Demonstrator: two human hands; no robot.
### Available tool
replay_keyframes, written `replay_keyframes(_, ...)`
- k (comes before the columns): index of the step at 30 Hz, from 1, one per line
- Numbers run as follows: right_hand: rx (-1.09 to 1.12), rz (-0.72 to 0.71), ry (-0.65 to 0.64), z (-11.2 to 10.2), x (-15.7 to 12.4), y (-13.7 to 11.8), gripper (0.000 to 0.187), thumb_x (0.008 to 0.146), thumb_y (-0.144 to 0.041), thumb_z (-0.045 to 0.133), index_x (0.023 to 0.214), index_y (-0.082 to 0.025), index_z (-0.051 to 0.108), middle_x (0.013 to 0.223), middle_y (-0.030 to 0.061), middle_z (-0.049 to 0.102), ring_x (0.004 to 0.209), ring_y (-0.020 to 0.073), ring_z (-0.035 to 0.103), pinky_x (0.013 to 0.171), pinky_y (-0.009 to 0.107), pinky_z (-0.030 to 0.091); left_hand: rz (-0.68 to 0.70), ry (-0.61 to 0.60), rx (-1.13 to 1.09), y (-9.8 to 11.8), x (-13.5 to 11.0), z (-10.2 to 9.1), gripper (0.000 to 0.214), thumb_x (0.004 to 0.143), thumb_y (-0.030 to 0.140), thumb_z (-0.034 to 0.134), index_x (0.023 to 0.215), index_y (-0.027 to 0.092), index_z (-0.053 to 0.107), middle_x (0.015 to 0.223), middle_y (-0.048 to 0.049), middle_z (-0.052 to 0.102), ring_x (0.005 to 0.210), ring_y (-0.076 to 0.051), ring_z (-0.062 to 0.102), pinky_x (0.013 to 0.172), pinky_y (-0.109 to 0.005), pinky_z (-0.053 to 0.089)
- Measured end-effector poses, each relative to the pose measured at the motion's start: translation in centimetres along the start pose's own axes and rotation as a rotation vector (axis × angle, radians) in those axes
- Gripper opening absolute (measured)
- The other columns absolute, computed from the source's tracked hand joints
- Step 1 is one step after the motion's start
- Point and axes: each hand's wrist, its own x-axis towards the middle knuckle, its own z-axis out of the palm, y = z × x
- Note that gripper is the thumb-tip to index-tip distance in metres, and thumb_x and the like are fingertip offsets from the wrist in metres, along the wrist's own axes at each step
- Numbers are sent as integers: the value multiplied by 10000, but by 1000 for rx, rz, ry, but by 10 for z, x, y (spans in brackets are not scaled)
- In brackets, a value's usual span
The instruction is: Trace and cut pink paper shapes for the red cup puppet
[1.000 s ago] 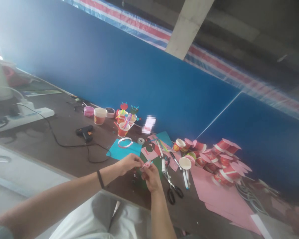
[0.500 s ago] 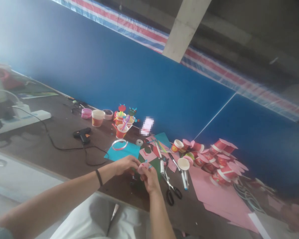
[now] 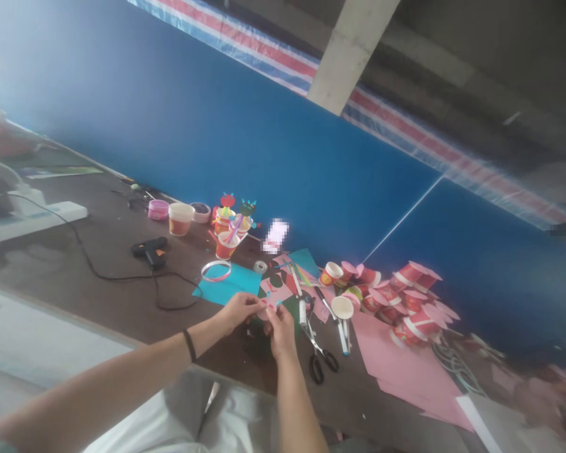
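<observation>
My left hand (image 3: 236,310) and my right hand (image 3: 279,326) meet above the near edge of a dark table (image 3: 99,296). Between their fingertips they pinch a small pink paper piece (image 3: 270,306) with a bit of blue on it. A black band circles my left wrist. Under the hands lies a dark green sheet (image 3: 290,311). Black-handled scissors (image 3: 319,358) lie just right of my right hand.
A blue card (image 3: 226,287) with a tape ring (image 3: 216,271) lies behind the hands. A black glue gun (image 3: 149,250) and its cord sit to the left. Red paper cups (image 3: 405,299) are heaped at right beside pink sheets (image 3: 405,368). Decorated cups (image 3: 229,233) stand by the blue wall.
Both hands have stayed together on the pink piece, with small finger shifts. The view has drifted slightly, so everything sits a little lower-left.
</observation>
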Motion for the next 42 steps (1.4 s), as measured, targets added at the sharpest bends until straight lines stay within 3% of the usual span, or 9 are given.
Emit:
replay_keyframes(6, -50, -7, 17, 0, 1, 3, 227, 709, -384, 620, 733, -159, 599, 420, -80, 409, 358, 56, 291, 350, 190, 197, 72, 45, -111, -4, -6, 0, 420, 664, 489, 615, 839, 108, 618, 639, -4, 579, 465, -71, 426, 426, -192, 319)
replay_keyframes(14, -57, 14, 28, 1, 1, 4, 230, 701, -390, 609, 742, -164, 611, 391, -93, 373, 334, 57, 259, 339, 196, 190, 45, 44, -55, -7, -6, -1, 375, 648, 491, 613, 686, 118, 608, 509, 29, 508, 427, -74, 418, 407, -191, 307)
replay_keyframes(21, -48, 14, 40, -1, 3, 5, 270, 737, -417, 566, 812, -165, 624, 363, -101, 343, 329, 63, 245, 343, 196, 180, 51, 64, -64, -13, -3, -3, 386, 683, 504, 575, 680, 118, 586, 500, 33, 491, 424, -71, 409, 419, -192, 302)
replay_keyframes(31, -68, 11, 25, 2, 2, 3, 260, 703, -382, 604, 804, -145, 640, 419, -78, 440, 347, 57, 274, 349, 192, 197, 74, 38, 42, -8, -7, 0, 371, 662, 502, 593, 690, 132, 605, 490, 38, 499, 408, -74, 408, 408, -195, 296)
replay_keyframes(42, -81, -10, 11, -2, 2, 6, 235, 739, -371, 577, 829, -157, 604, 468, -73, 445, 369, 54, 294, 359, 179, 199, 86, 33, 20, -15, -2, -2, 357, 699, 478, 569, 706, 122, 594, 518, 32, 497, 425, -76, 416, 409, -193, 297)
